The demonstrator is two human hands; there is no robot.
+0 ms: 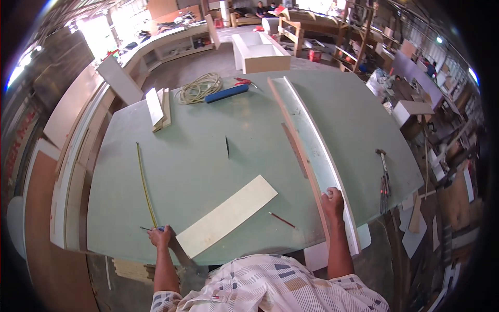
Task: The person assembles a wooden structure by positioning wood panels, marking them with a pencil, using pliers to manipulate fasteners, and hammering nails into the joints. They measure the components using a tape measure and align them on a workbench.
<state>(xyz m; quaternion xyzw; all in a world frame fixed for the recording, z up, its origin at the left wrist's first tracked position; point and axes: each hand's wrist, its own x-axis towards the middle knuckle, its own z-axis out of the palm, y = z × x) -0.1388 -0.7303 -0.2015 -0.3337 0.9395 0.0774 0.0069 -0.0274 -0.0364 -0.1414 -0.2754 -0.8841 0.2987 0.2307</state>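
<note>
My left hand is closed round a tape measure at the table's near left edge. Its yellow blade lies stretched away across the green tabletop. A thin dark stick, perhaps a pencil, pokes out beside those fingers. My right hand is curled closed over a long white channel-like board with a brown edge; what its fingers hold, if anything, is hidden. Between my hands lie a pale rectangular board, set at a slant, and a reddish pencil.
On the green table lie a coiled cable, a blue bar, red-handled pliers, small boards, a thin dark blade-like piece, a hammer and another tool. Panels lean along the left; offcuts litter the right floor.
</note>
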